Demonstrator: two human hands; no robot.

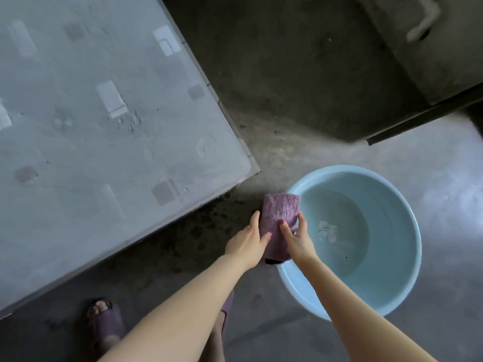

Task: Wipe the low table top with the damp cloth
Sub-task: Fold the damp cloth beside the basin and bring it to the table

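Observation:
A folded purple cloth (pixel 280 218) is held upright between both hands, over the left rim of a light blue basin (pixel 402 220). My left hand (pixel 248 241) grips its left edge and my right hand (pixel 296 237) grips its right edge. The low table (pixel 104 142) fills the upper left; its frosted glass top shows pale rectangles and water drops. The cloth is off the table, just right of the table's near corner.
The basin stands on the concrete floor and holds shallow water. A dark cabinet or bench (pixel 423 61) stands at the upper right. My foot in a purple sandal (pixel 103 322) rests near the table's front edge.

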